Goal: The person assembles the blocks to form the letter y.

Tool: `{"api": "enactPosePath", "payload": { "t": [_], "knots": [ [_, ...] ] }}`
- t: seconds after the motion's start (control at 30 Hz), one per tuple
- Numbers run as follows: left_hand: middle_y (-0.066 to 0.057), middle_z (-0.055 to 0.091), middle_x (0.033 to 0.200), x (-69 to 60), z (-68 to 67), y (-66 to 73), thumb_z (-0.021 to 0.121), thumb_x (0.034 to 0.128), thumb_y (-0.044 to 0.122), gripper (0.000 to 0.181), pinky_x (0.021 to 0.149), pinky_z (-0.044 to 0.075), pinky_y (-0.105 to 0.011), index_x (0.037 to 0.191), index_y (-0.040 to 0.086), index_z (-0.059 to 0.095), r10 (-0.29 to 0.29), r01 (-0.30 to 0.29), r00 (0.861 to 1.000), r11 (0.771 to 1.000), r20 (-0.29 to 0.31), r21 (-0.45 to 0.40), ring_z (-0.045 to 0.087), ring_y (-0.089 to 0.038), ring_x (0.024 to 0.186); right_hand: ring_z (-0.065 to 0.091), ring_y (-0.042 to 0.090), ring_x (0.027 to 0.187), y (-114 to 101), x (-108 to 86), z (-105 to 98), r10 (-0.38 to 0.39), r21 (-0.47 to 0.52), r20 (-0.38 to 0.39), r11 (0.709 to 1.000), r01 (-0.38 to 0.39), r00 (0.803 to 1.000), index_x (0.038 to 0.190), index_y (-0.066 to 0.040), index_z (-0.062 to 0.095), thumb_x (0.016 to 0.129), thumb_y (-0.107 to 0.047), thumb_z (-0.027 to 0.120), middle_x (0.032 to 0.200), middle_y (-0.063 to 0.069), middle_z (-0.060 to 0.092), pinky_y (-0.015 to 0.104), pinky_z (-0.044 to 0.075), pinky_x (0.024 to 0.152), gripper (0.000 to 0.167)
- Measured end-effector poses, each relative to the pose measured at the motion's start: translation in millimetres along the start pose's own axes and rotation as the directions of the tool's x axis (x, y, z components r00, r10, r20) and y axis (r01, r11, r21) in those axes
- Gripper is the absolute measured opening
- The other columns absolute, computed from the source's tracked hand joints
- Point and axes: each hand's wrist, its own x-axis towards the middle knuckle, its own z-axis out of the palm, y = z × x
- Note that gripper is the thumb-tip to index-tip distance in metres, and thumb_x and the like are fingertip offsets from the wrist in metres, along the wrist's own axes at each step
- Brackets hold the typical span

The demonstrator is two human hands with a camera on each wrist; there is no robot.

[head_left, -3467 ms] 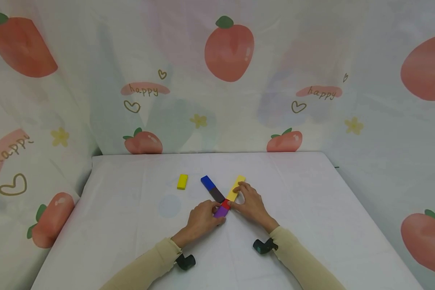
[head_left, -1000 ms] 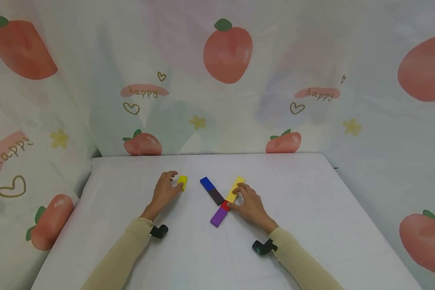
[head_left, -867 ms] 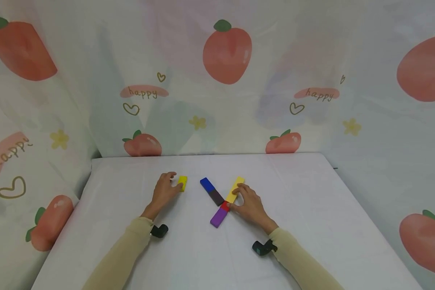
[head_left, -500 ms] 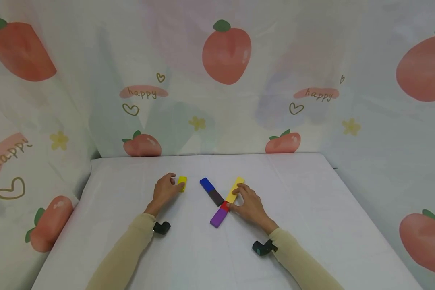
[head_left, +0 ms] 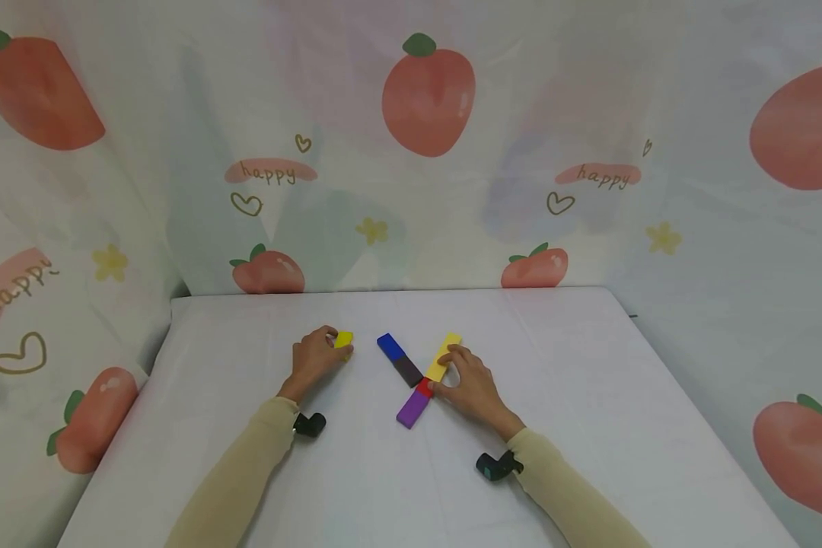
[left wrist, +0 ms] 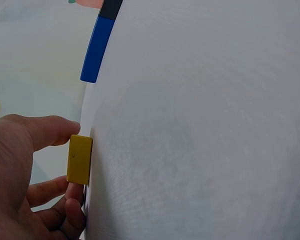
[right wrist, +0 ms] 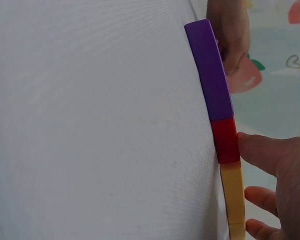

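Note:
My left hand [head_left: 313,359] pinches a bright yellow block [head_left: 343,338] at the table's left back. In the left wrist view, the thumb meets one end of that yellow block [left wrist: 80,159] and fingers meet the other. My right hand [head_left: 475,380] rests its thumb against a small red block [head_left: 425,387]. Its other fingertips touch the side of the pale yellow blocks [right wrist: 232,195] in the same row. A purple block [head_left: 412,409] continues this row towards me. Angled off from the red block, a dark block [head_left: 408,371] and a blue block [head_left: 391,347] lie end to end.
A white cloth covers the table [head_left: 657,457]. Behind it hangs a peach-printed curtain [head_left: 452,228], with more of it along both sides. Each wrist carries a black camera, one left [head_left: 311,425] and one right [head_left: 496,466].
The left hand has left the purple block and gone left to the yellow block. Over the last second its fingers came in around that block. My right hand stays in place.

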Motion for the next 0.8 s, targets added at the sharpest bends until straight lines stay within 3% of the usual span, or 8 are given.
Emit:
{"api": "enactPosePath", "payload": {
  "t": [0.33, 0.57, 0.8],
  "knots": [
    [-0.011, 0.067, 0.102, -2.2, 0.0, 1.4, 0.069, 0.082, 0.035, 0.044, 0.092, 0.038, -0.047, 0.116, 0.006, 0.065, -0.038, 0.038, 0.999, 0.999, -0.004, -0.025, 0.058, -0.028, 0.095, 0.038, 0.038, 0.14, 1.4, 0.1, 0.7, -0.008, -0.004, -0.005, 1.0, 0.008, 1.0, 0.12, -0.012, 0.06, 0.083, -0.036, 0.076, 0.151, 0.01, 0.042, 0.063, 0.031, 0.11, 0.047],
    [-0.01, 0.064, 0.1, -9.1, -2.8, 4.9, 0.071, 0.0832, 0.036, 0.044, 0.077, 0.047, -0.036, 0.116, 0.008, 0.063, -0.063, 0.063, 0.998, 0.997, 0.003, -0.04, 0.057, -0.025, 0.087, 0.04, 0.038, 0.139, 2.0, 0.1, 0.2, -0.019, -0.007, -0.012, 1.0, 0.019, 1.0, 0.12, -0.012, 0.06, 0.083, -0.036, 0.075, 0.151, 0.011, 0.042, 0.063, 0.031, 0.109, 0.046],
    [-0.007, 0.061, 0.093, -19.5, -4.1, 7.1, 0.073, 0.0827, 0.036, 0.046, 0.071, 0.044, -0.032, 0.118, 0.008, 0.063, -0.045, 0.045, 0.999, 0.998, 0.012, -0.034, 0.055, -0.023, 0.082, 0.039, 0.038, 0.139, 0.5, -1.1, -0.5, -0.014, -0.001, -0.006, 1.0, 0.014, 1.0, 0.12, -0.012, 0.06, 0.084, -0.035, 0.075, 0.151, 0.01, 0.042, 0.063, 0.031, 0.11, 0.046]
  ]
}}
